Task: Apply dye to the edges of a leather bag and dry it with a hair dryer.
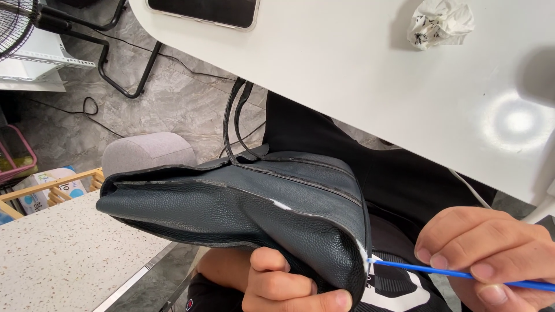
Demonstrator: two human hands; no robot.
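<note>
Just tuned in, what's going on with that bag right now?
A person has a dark leather bag on their lap, below the edge of a white table. The left hand grips the bag from underneath near its corner. The right hand pinches a thin blue stick, with its tip against the bag's corner edge, where a white substance shows along the seam. On the table lie a crumpled tissue and a phone.
</note>
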